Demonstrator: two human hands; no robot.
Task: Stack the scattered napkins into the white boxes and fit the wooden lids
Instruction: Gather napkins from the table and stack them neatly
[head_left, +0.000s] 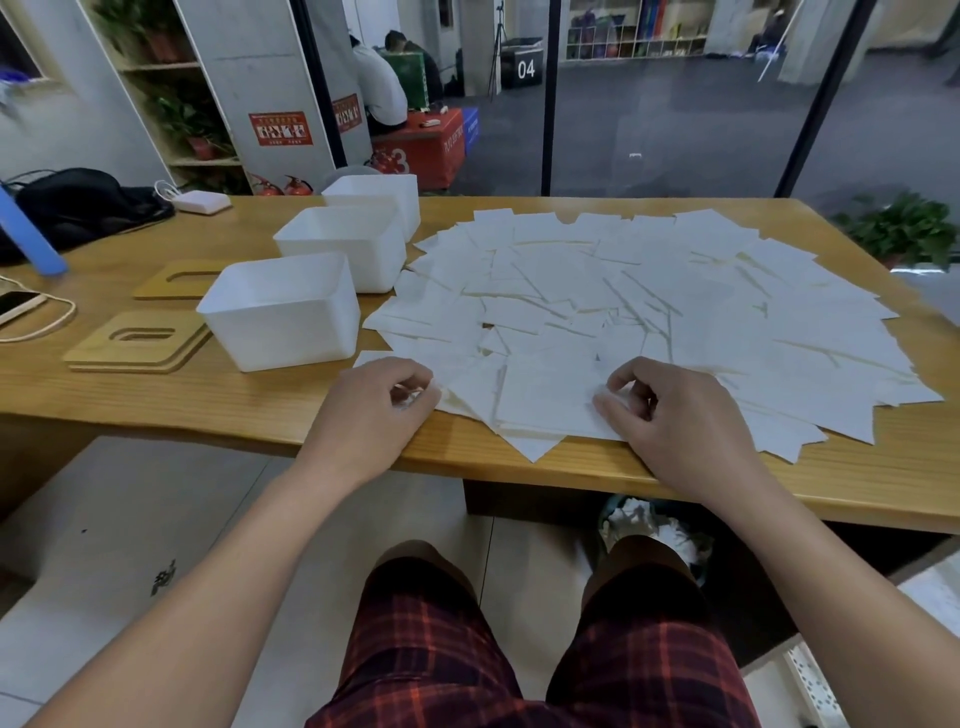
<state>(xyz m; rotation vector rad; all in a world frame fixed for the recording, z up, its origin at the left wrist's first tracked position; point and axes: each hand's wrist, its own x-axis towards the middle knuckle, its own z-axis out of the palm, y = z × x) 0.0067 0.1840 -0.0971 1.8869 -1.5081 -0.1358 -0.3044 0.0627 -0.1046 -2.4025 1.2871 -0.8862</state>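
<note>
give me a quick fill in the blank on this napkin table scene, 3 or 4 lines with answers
1. The number of white boxes standing open on the table is ____.
2. The wooden lids lie to the ____ of the boxes.
3. Both the left hand and the right hand pinch ____ at the near edge of the spread.
4. Each lid has a long ____ cut through its middle.

Missing words: three; left; napkins; slot
</note>
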